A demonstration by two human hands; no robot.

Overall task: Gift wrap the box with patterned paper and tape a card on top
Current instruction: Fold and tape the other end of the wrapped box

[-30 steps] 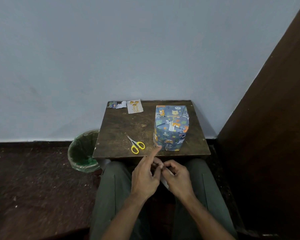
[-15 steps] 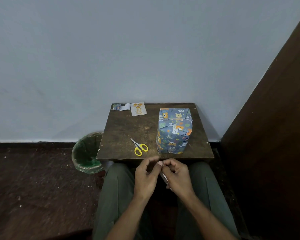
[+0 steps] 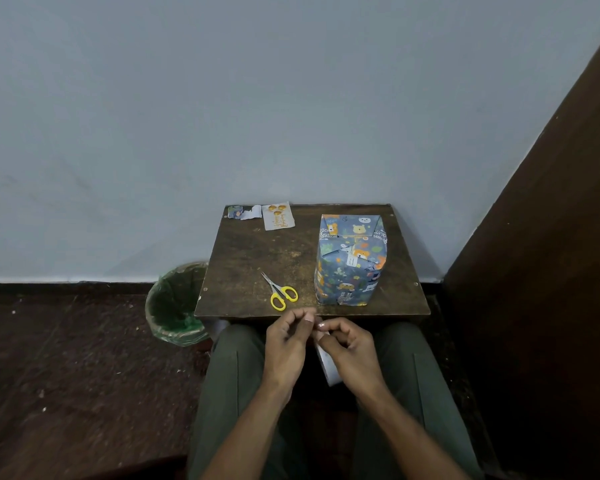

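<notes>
Pale tape roll [image 3: 328, 367] half hidden under both hands, left [image 3: 286, 351] and right [image 3: 350, 351], fingertips pinching its end.

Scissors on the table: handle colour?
Yellow handles, silver blades; the scissors show clearly in the head view, near the table's front edge.

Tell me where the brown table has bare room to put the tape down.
Bare wood on the brown wooden table lies between the white card at the back, the yellow-handled scissors in front and the patterned wrapped box. Right of the box only a narrow strip remains.
</notes>
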